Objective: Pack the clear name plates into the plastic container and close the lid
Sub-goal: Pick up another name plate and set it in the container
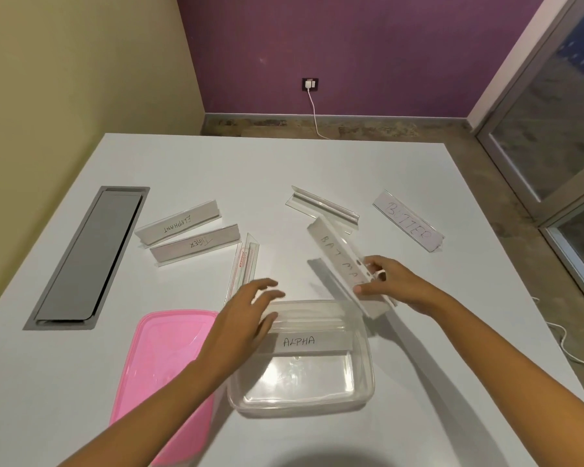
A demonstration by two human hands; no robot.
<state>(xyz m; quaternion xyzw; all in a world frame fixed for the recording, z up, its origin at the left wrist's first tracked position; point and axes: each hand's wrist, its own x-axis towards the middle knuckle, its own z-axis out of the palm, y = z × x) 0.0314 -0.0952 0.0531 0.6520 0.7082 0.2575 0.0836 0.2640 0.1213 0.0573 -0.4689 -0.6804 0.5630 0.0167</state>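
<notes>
A clear plastic container [361, 396] sits near the table's front with the ALPHA name plate [312, 342] inside it along the far wall. My left hand [246, 315] rests over the container's far left corner, fingers spread, touching that plate's left end. My right hand [391, 281] grips the BATMAN name plate [338, 254], tilted in the air above the container's far right corner. The pink lid [162, 355] lies flat to the left of the container.
Other name plates lie on the white table [284, 170]: ELEPHANT [177, 222], TIGER [196, 244], one with red marks [245, 264], a blank one [322, 205] and BUTTER [408, 220]. A grey cable hatch [88, 257] is set in the table at left.
</notes>
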